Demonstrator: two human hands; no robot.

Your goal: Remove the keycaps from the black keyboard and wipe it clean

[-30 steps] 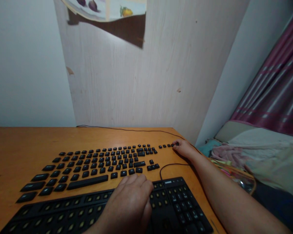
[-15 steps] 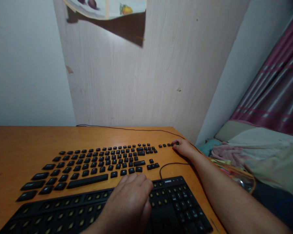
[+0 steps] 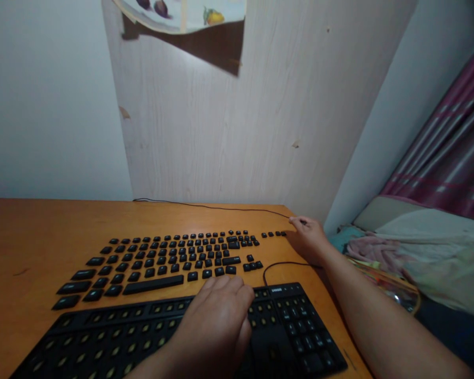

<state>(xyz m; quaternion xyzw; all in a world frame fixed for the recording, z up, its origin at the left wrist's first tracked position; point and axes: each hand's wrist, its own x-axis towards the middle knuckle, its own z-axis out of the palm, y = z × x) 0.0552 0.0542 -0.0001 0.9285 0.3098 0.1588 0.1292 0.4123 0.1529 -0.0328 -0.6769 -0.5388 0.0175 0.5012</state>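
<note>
A black keyboard [image 3: 278,337] lies at the front of the desk; most of its left and middle shows bare key sockets, while keycaps still sit on its number pad. Resting over its middle, my left hand [image 3: 217,318] has its fingers curled together; the fingertips and anything under them are hidden. My right hand [image 3: 310,234] is raised near the desk's far right corner, pinching a small dark piece, apparently a keycap [image 3: 303,222]. Just left of it, a short row of loose keycaps [image 3: 270,234] lies on the desk. Many more loose keycaps [image 3: 168,258] are laid out in keyboard order behind the keyboard.
A long spacebar keycap [image 3: 154,284] lies in the front row. The keyboard's cable [image 3: 288,263] curves right under my right arm, and a thin cord [image 3: 205,207] runs along the back edge by the wall. Right of the desk are bedding [image 3: 418,231] and a basket [image 3: 403,289].
My right hand has lifted up and right, away from the short row of keycaps, with the dark piece in its fingers. The left hand stays on the keyboard; the view has shifted slightly.
</note>
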